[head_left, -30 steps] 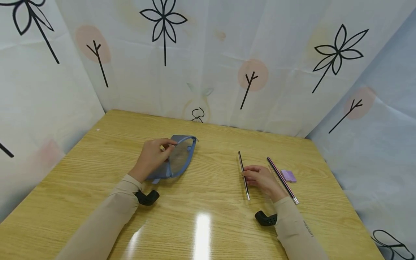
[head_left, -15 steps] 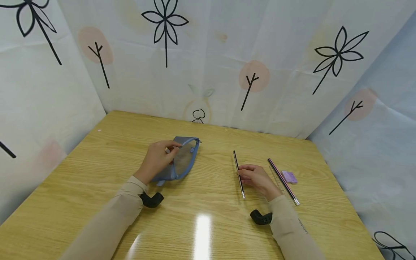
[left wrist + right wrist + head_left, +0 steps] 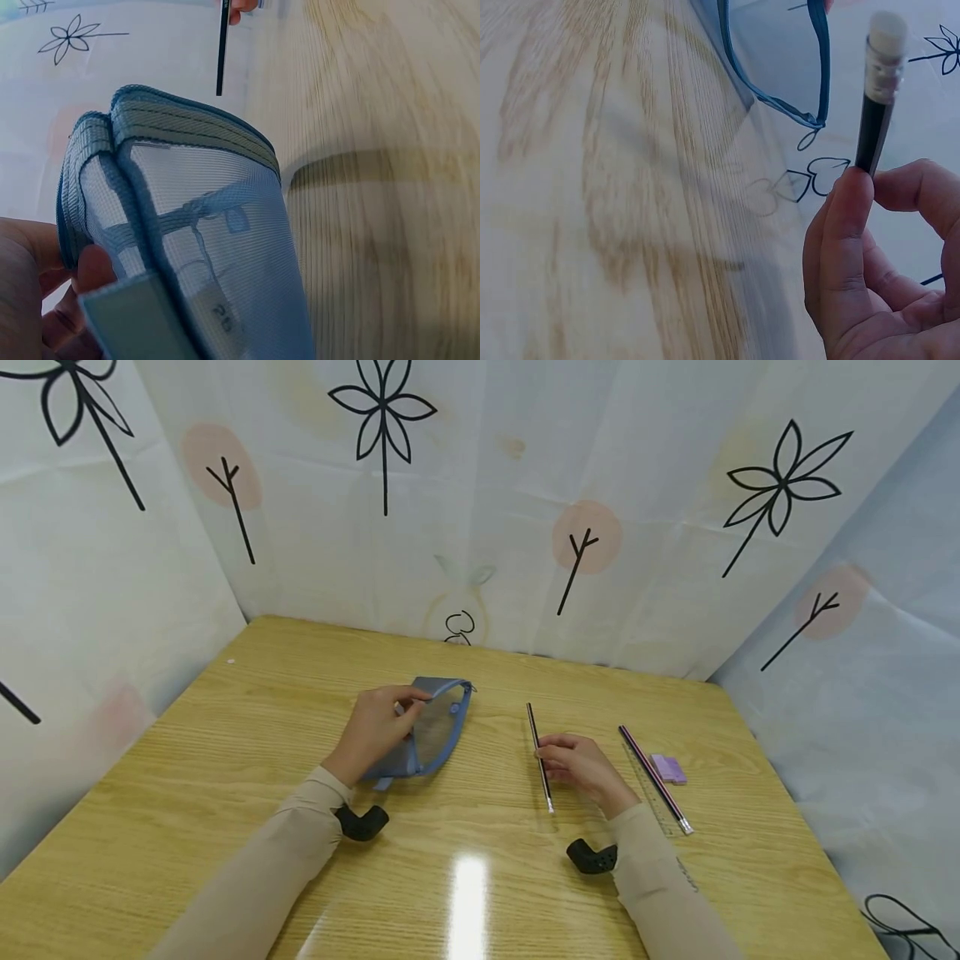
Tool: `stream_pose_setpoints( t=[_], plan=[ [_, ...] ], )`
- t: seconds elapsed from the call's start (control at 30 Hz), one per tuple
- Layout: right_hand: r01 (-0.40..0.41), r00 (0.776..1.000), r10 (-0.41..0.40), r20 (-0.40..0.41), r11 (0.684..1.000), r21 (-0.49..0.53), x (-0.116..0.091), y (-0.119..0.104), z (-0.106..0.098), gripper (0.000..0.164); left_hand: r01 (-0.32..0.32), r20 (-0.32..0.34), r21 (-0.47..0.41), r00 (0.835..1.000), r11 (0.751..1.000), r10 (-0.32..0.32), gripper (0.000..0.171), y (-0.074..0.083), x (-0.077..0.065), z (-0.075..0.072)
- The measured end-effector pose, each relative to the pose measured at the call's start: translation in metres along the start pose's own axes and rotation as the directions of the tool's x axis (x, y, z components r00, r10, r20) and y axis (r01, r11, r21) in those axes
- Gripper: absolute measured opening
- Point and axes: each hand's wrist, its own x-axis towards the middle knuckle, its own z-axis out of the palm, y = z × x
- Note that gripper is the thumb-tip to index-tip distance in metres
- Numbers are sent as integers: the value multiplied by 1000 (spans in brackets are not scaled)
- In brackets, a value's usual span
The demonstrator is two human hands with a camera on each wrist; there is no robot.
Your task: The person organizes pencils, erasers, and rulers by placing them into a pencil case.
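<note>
A blue mesh pencil case [image 3: 438,739] stands with its zipped mouth gaping toward the right. My left hand [image 3: 382,727] pinches its upper edge between thumb and fingers; the left wrist view shows the see-through mesh [image 3: 217,225] and a tag inside. To the right of the case, my right hand [image 3: 581,767] pinches a dark pencil [image 3: 534,727] near its middle, held above the table. In the right wrist view that pencil's white eraser end [image 3: 885,56] points up past the fingertips. A gap separates the pencil from the case.
On the wooden table [image 3: 480,910], more dark pencils [image 3: 656,779] lie to the right of my right hand. A clear ruler [image 3: 652,797] lies along them, partly hidden by the arm. Purple block-like pieces [image 3: 667,768] sit beside them. A patterned curtain [image 3: 480,527] encloses the table.
My right hand has carried the pencil left, toward the case. My left hand has shifted slightly right together with the pencil case. The pencils and purple pieces on the right stay put.
</note>
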Motion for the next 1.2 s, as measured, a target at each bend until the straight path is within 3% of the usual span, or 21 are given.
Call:
stream_pose_setpoints(
  t=[0.43,0.83,1.2],
  plan=[
    [9,999,-9,37,1000,13,5,-4,12,41,-21,2,-11,1000,1000,21,19,10,2,9],
    [22,998,-24,61,999,26,8,-6,23,41,-62,-47,50,997,997,64,19,17,0,17],
    [44,996,-45,75,999,26,10,-7,28,40,-49,-31,16,998,999,49,18,21,-2,22]
  ],
)
